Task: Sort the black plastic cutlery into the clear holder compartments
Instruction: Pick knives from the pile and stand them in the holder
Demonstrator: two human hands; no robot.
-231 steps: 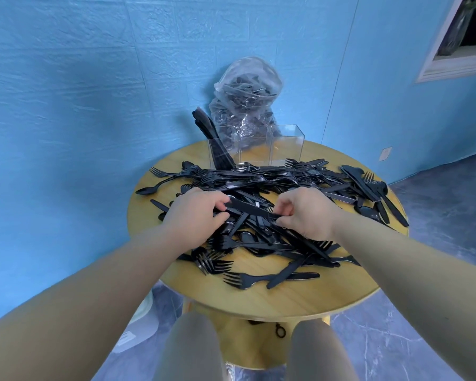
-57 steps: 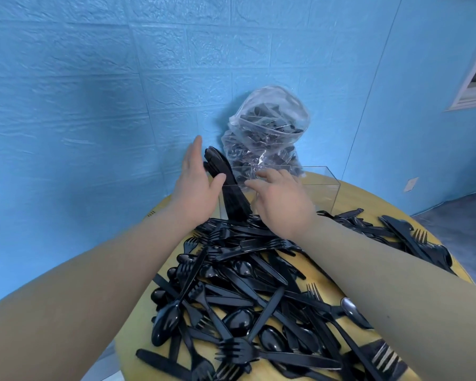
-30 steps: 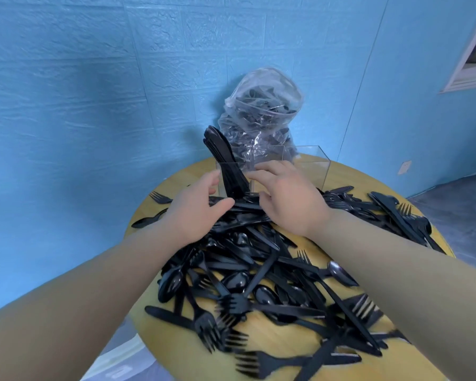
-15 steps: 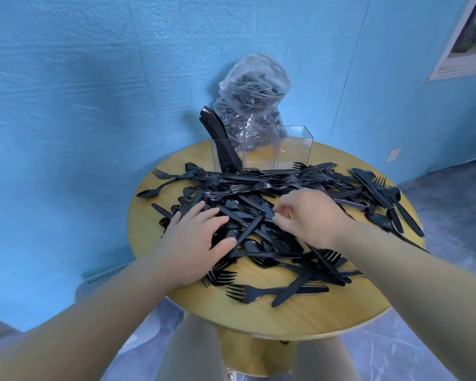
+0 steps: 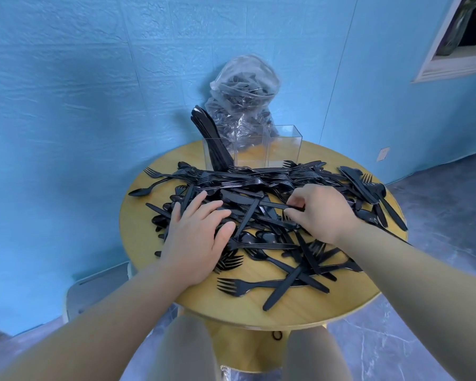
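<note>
Both hands are down in the heap of black plastic cutlery point(image 5: 259, 193) that covers most of the round, pale wooden table point(image 5: 138, 215). In the head view, the left hand point(image 5: 195, 237) lies flat on the near-left part of the pile, fingers straight and spread, palm pressing on forks and knives without curling around any of them. The right hand point(image 5: 319, 213) sits just to its right across a small gap, its fingers bent and its thumb and fingertips pinching a thin black plastic knife point(image 5: 275, 205) that runs roughly level toward the left hand.

Glossy and thin, the forks, knives and spoons lie crossed at every angle. One black fork point(image 5: 237, 286) rests apart at the near edge, tines pointing left, and a lone black spoon point(image 5: 144, 189) lies at the far-left edge.

Behind the pile, at the table's far side, stands the clear, hard-walled rectangular holder point(image 5: 285, 148) with three upright compartments side by side. Its left compartment holds a bundle of black knives point(image 5: 208, 130) leaning left and rising above the rim; the middle and right compartments show only their see-through walls.

Just behind the holder is a crumpled clear plastic bag point(image 5: 245, 89) with more dark cutlery inside, set against a blue textured wall point(image 5: 66, 92).
</note>
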